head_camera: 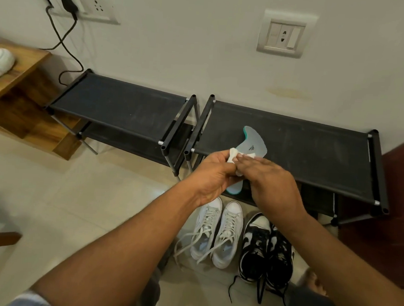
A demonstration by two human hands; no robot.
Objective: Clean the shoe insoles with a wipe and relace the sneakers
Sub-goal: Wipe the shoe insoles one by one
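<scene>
- the grey, teal-edged insole [253,141] runs lengthwise away from both hands. its far end curls up just beyond the fingertips, and its near end shows below, in the gap between the two wrists.
- the left hand [215,177] has its fingers curled and pinches a crumpled white wipe [233,154] at its fingertips, touching the insole's middle.
- the right hand [273,184] lies back-up, its fingers fairly straight over the wipe and insole. the thumb is hidden, so i cannot tell whether it grips the insole from beneath or only presses on it.
- both hands are at the insole. the left hand has the wipe, so a stroke along the long axis, towards the far curled end, looks like the likely next move.
- the insole sits over the front edge of the black shoe rack [303,145], beyond and under the hands. i cannot tell whether it rests on the rack.
- a second rack [121,105] stands well off to the left hand's side.
- below the wrists, on the floor, are white sneakers [217,234] with loose laces. black-and-white sneakers [267,251] sit just beside them under the right forearm, their laces trailing.
- nothing stands between the wipe and the insole's far end.
</scene>
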